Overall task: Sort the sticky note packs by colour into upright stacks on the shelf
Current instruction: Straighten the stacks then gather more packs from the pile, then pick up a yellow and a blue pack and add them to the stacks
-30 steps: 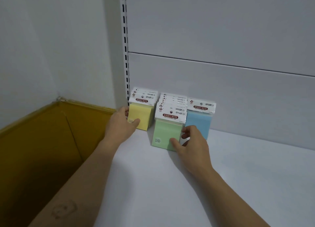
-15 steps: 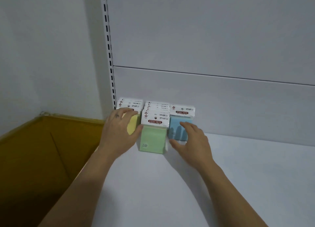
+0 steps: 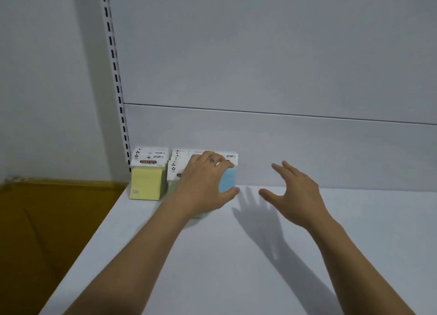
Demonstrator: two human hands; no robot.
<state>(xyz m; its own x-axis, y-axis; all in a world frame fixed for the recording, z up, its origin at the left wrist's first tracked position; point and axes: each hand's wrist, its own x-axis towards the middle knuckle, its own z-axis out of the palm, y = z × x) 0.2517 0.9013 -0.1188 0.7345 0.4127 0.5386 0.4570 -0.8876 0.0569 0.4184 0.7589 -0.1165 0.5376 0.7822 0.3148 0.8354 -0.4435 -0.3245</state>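
The left hand (image 3: 205, 182) wraps round the blue paper sticky note pack (image 3: 228, 180), standing tall at the far left of the flat white shelf (image 3: 236, 255), beside the green paper stack (image 3: 176, 168). The right hand (image 3: 295, 191) hangs open nearby, to its right.

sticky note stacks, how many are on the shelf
3: yellow stack far left; green stack middle, mostly hidden by the left hand; blue stack right, in its grip.

Left hand (image 3: 205, 184) grips the blue pack (image 3: 228, 180), covering the green stack (image 3: 177, 168); the yellow stack (image 3: 146, 182) stands at its nine o'clock. At its three o'clock, the right hand (image 3: 295, 194) is spread over the shelf (image 3: 236, 267).
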